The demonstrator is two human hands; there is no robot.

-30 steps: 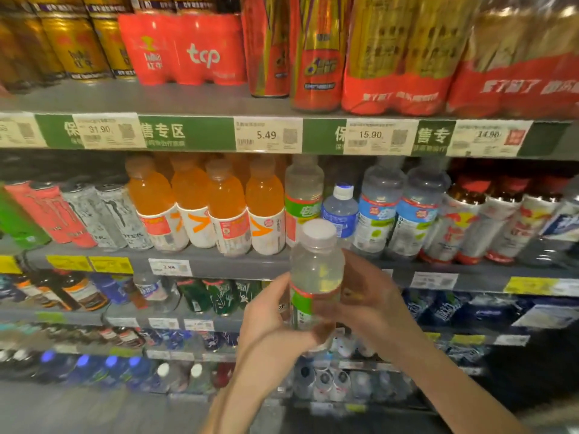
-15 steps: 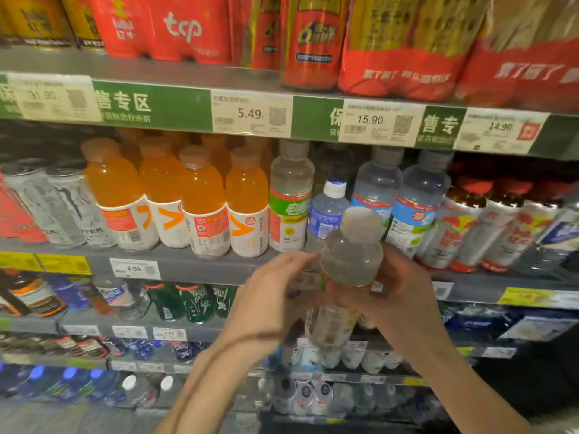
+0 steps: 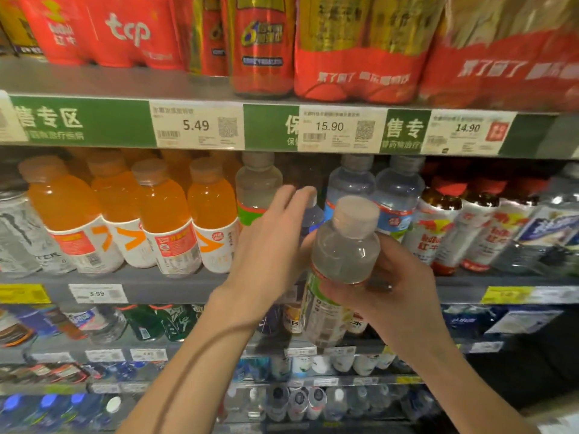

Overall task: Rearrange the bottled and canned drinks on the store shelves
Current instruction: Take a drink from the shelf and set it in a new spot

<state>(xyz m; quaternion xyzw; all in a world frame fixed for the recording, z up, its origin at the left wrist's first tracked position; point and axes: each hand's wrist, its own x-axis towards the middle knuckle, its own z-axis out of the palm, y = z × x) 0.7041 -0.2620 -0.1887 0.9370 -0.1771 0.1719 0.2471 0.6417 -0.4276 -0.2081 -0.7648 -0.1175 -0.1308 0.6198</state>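
Right hand (image 3: pixel 394 286): grips the clear bottle (image 3: pixel 340 264), tilted, in front of the shelf (image 3: pixel 156 285).
Left hand (image 3: pixel 272 242): fingers straight, holding nothing, reaching beside the small blue-label bottle (image 3: pixel 313 214).

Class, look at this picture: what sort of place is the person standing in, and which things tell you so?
Most likely a shop's drinks aisle: price tags line the shelf edge, rows of orange bottles fill the shelves, and the right hand holds a clear bottle.
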